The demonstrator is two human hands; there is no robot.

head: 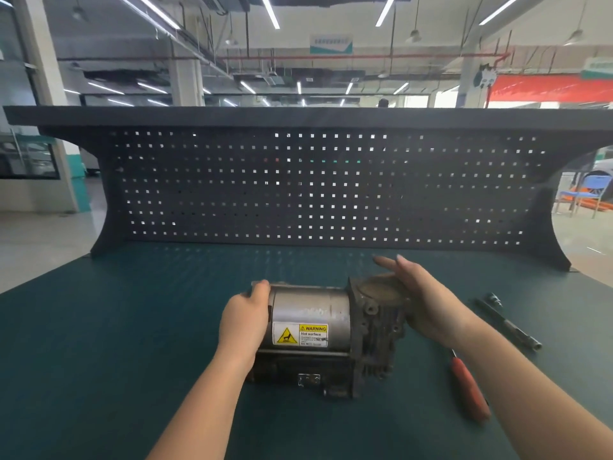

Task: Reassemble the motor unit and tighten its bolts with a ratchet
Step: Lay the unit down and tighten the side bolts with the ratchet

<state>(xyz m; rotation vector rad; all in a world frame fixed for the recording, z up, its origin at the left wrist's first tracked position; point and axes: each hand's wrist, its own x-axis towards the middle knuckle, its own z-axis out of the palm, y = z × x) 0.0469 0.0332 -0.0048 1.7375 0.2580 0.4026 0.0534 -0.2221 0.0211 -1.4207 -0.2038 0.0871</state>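
The left hand point(243, 322) was curled around the left end of the motor unit point(318, 333), which lay on its side on the green bench mat point(99, 327). The right hand point(421, 300) rested across the unit's right end with fingers straight. To the right lay a ratchet point(507, 322) and a red-handled screwdriver point(469, 390), apart from the unit.

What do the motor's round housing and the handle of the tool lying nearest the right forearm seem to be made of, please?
Motor housing: seemingly bare metal, dull grey brushed sheen with scuffs, a warning sticker on it. Tool handle: probably plastic or rubber, uniform matte red-orange; blurred, so uncertain.
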